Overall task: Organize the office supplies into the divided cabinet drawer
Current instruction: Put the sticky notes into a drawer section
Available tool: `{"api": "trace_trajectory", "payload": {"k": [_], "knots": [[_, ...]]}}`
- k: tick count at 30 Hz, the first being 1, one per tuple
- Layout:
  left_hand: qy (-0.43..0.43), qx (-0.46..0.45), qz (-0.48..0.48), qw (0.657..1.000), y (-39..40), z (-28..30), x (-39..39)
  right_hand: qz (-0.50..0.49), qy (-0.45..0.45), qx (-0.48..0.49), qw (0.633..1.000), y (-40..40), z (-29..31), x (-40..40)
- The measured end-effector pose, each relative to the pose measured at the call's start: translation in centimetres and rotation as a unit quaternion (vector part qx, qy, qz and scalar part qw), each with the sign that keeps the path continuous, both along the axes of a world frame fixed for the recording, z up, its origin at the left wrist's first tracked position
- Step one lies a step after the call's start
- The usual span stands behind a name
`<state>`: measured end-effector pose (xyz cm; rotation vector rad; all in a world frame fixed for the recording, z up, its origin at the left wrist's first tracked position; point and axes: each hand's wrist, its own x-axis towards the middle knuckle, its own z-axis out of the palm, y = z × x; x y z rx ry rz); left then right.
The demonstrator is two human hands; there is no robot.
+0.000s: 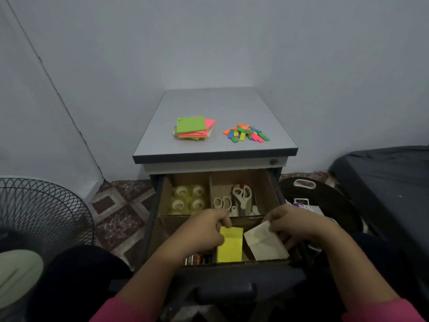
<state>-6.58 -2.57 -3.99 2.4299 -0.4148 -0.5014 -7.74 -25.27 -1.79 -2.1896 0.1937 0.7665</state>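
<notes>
The left hand (204, 231) pinches a yellow sticky pad (229, 245) upright in the drawer's (160, 198) front compartment; the right hand (299, 225) grips a cream pad (264, 242) tilted beside it. Crowded together, the pads could jam or flop over. At the back, tape rolls (188, 198) fill the left section, scissors (241, 197) the right. On the cabinet top (213, 101), a neon pad stack (193, 127) and loose colored flags (246, 132) wait.

On the cabinet (216, 117) top lay a pad stack (193, 128) to the left and loose tabs (246, 132) to the right. In the open drawer (274, 182) below, tape rolls (188, 198) filled the rear left compartment, scissors (241, 197) the rear right. A fan (39, 219) stood left of the cabinet.
</notes>
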Motion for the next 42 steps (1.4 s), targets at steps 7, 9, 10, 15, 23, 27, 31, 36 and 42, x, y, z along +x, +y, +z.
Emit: {"api": "trace_trajectory", "payload": {"k": [7,9,10,15,23,27,31,36,42], "knots": [[-0.118,0.140,-0.033,0.983,-0.7,-0.9,-0.7,0.020,-0.047,-0.204,0.978,2.1,-1.6,0.2],[-0.145,0.165,-0.043,0.975,-0.8,-0.7,-0.9,0.013,-0.057,-0.254,0.966,2.7,-1.9,0.3],[-0.166,0.185,-0.057,0.967,-0.9,-0.7,-1.1,0.013,-0.056,-0.281,0.958,3.0,-1.9,0.3],[-0.285,0.269,-0.121,0.912,-1.6,-0.7,-1.8,0.024,-0.078,-0.351,0.933,3.4,-1.7,0.3],[-0.220,0.293,-0.248,0.897,-2.1,-2.6,-0.7,0.096,-0.042,-0.337,0.936,4.2,-3.5,0.0],[-0.182,0.363,-0.292,0.866,-2.8,-2.5,0.0,0.133,-0.033,-0.342,0.930,4.6,-4.5,0.2],[-0.115,0.476,-0.306,0.816,-4.4,-2.9,0.5,0.150,-0.012,-0.360,0.921,5.1,-5.3,1.0],[-0.084,0.516,-0.298,0.799,-5.2,-3.6,0.8,0.162,0.019,-0.368,0.915,5.0,-6.0,1.5],[-0.084,0.523,-0.294,0.795,-5.3,-3.6,0.7,0.157,-0.005,-0.371,0.915,4.9,-6.3,1.4]]}}
